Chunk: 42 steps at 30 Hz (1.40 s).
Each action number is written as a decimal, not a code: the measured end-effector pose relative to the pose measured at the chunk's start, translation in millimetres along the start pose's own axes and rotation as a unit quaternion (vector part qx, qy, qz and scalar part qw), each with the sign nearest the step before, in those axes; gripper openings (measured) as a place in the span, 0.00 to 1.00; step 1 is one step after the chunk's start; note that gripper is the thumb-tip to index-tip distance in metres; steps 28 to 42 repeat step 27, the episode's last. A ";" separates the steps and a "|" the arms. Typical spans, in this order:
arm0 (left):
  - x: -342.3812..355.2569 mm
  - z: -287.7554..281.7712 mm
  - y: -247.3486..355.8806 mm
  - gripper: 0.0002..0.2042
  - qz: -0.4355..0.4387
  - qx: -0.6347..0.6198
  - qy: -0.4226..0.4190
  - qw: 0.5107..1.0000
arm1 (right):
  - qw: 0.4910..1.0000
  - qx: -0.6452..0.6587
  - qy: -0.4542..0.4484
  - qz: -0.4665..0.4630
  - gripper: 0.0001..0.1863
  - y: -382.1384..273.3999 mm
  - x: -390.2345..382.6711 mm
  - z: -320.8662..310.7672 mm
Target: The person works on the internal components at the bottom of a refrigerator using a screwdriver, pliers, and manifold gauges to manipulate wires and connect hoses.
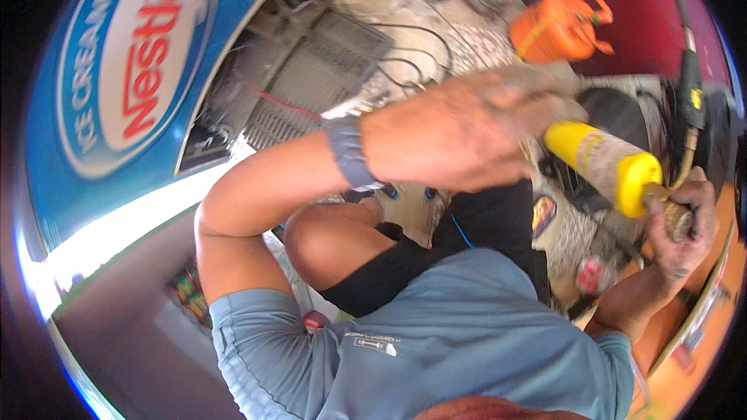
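Observation:
My right hand (689, 222) grips the brass-coloured valve end of a gas torch (675, 201), its fingers wrapped round it. A yellow gas cylinder (611, 167) with a worn grey band is joined to that end and points up and to the left. The torch's black handle (691, 82) and bent metal tube rise above my right hand. My left hand (467, 124), with a dark band on its wrist, reaches across to the cylinder's far end. Motion smears its fingers, and I cannot tell if they touch the cylinder.
An orange gas tank (556, 27) stands beside a dark red surface. To the left is a blue freezer panel (78, 0), next to an exposed finned metal grille (303, 78). Black cables (428, 35) lie on the tiled floor. A plastic bottle (595, 274) lies below my right hand.

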<state>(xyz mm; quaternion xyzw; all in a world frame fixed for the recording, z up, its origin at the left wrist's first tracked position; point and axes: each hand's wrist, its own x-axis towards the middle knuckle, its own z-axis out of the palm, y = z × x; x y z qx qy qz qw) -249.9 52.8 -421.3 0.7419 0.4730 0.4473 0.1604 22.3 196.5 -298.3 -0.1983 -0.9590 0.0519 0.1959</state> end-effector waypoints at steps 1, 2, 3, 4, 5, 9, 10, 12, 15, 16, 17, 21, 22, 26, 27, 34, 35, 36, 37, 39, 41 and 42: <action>4.5 -1.7 6.2 0.35 0.011 -0.029 0.026 0.999 | 0.999 0.028 0.003 -0.023 0.13 -13.1 19.9 19.9; 4.3 -4.4 5.6 0.39 0.007 -0.026 0.028 0.999 | 0.998 0.048 0.019 -0.032 0.13 -31.4 37.4 43.1; -14.3 -8.4 0.6 0.41 -0.022 -0.007 0.029 0.999 | 0.993 0.085 -0.008 -0.084 0.13 -47.0 55.4 76.9; -26.9 -14.9 -0.8 0.43 -0.041 0.010 0.032 0.999 | 0.984 0.109 -0.012 -0.137 0.15 -68.1 73.9 102.2; -38.3 -18.0 -2.9 0.41 -0.083 -0.012 0.038 0.996 | 0.976 0.141 -0.005 -0.168 0.15 -85.6 84.5 129.3; -148.3 -23.3 -25.4 0.32 -0.241 0.104 0.133 0.956 | 0.950 0.247 -0.056 -0.184 0.17 -153.5 92.3 239.9; -177.4 -18.1 -31.6 0.31 -0.266 0.109 0.159 0.944 | 0.942 0.270 -0.084 -0.179 0.18 -166.8 87.9 264.6; -227.3 1.7 -43.5 0.26 -0.268 0.135 0.228 0.926 | 0.927 0.304 -0.144 -0.166 0.18 -190.1 75.9 308.4; -288.4 30.5 -49.7 0.24 -0.320 0.156 0.266 0.896 | 0.883 0.378 -0.203 -0.191 0.22 -218.3 56.3 354.7; -304.6 38.3 -50.3 0.23 -0.335 0.162 0.286 0.883 | 0.857 0.417 -0.240 -0.182 0.22 -226.9 57.3 363.7; -318.2 47.1 -47.5 0.23 -0.357 0.159 0.303 0.869 | 0.828 0.455 -0.286 -0.164 0.23 -234.3 53.2 372.2; -354.2 64.7 -41.4 0.17 -0.446 0.119 0.392 0.796 | 0.778 0.502 -0.365 -0.098 0.20 -228.2 81.9 370.0; -355.5 52.5 -36.9 0.16 -0.447 0.106 0.403 0.792 | 0.780 0.543 -0.301 -0.078 0.20 -219.2 102.7 354.1; -356.4 51.1 -44.8 0.11 -0.448 0.100 0.439 0.773 | 0.829 0.508 -0.135 -0.193 0.14 -176.2 199.4 247.7; -358.1 48.7 -45.0 0.10 -0.455 0.113 0.442 0.765 | 0.821 0.489 -0.139 -0.260 0.13 -177.1 220.3 214.7; -358.1 48.7 -45.0 0.10 -0.455 0.113 0.442 0.765 | 0.821 0.489 -0.139 -0.260 0.13 -177.1 220.3 214.7; -358.1 48.7 -45.0 0.10 -0.455 0.113 0.442 0.765 | 0.821 0.489 -0.139 -0.260 0.13 -177.1 220.3 214.7; -358.1 48.7 -45.0 0.10 -0.455 0.113 0.442 0.765 | 0.821 0.489 -0.139 -0.260 0.13 -177.1 220.3 214.7; -358.1 48.7 -45.0 0.10 -0.455 0.113 0.442 0.765 | 0.821 0.489 -0.139 -0.260 0.13 -177.1 220.3 214.7; -358.1 48.7 -45.0 0.10 -0.455 0.113 0.442 0.765 | 0.821 0.489 -0.139 -0.260 0.13 -177.1 220.3 214.7; -358.1 48.7 -45.0 0.10 -0.455 0.113 0.442 0.765 | 0.821 0.489 -0.139 -0.260 0.13 -177.1 220.3 214.7; -358.1 48.7 -45.0 0.10 -0.455 0.113 0.442 0.765 | 0.821 0.489 -0.139 -0.260 0.13 -177.1 220.3 214.7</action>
